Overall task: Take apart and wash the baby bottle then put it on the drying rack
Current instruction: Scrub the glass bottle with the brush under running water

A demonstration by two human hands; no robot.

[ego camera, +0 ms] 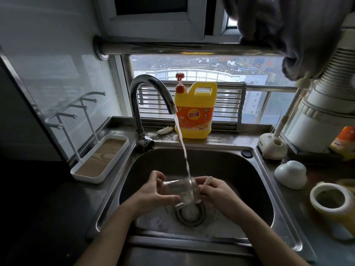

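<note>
Left grip [153, 191] curls round the base end of the clear bottle [180, 191], thumb below and fingers above. Right grip [217, 192] pinches the threaded neck end. The bottle lies sideways between them, held above the drain [189, 215] inside the sink [230, 167]. Water [184, 148] runs from the tap [151, 87] and lands on the bottle's neck. The drying rack [87, 178], a white tray with pegs, stands on the worktop [48, 198] left of the sink. A yellow soap jug [196, 112] sits on the ledge behind the sink. A white dome cap [290, 173] and a cream ring [330, 202] lie on the worktop to the right, apart from the bottle.
</note>
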